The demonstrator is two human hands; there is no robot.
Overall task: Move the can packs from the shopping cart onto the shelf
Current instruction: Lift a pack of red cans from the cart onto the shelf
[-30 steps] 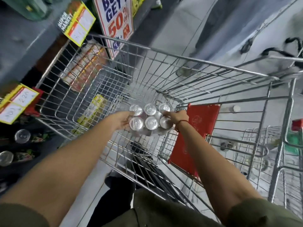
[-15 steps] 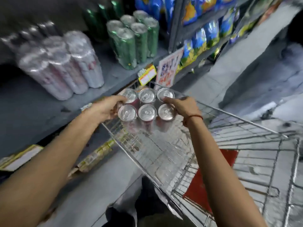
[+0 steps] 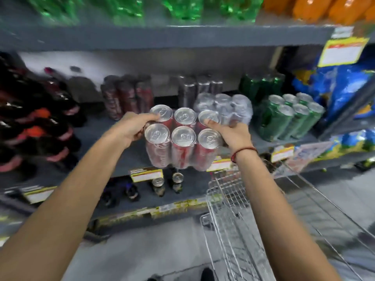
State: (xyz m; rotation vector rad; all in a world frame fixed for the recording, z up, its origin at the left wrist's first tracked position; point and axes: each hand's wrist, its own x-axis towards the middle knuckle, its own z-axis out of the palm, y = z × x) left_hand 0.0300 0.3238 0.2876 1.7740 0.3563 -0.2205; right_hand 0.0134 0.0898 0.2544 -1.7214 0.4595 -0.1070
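The red can pack [image 3: 183, 141] is in the air in front of the middle shelf [image 3: 121, 159], clamped between the two hands: the left hand [image 3: 132, 128] presses its left side and the right hand [image 3: 233, 131] its right, thumb on a can top. The shopping cart [image 3: 239, 220] stands below to the right. To place the pack well, I judge it should stay level and go down in the bare spot left of the clear-wrapped pack [image 3: 225, 108] (its film looks slippery), base flat and fully behind the shelf edge, before either hand lets go.
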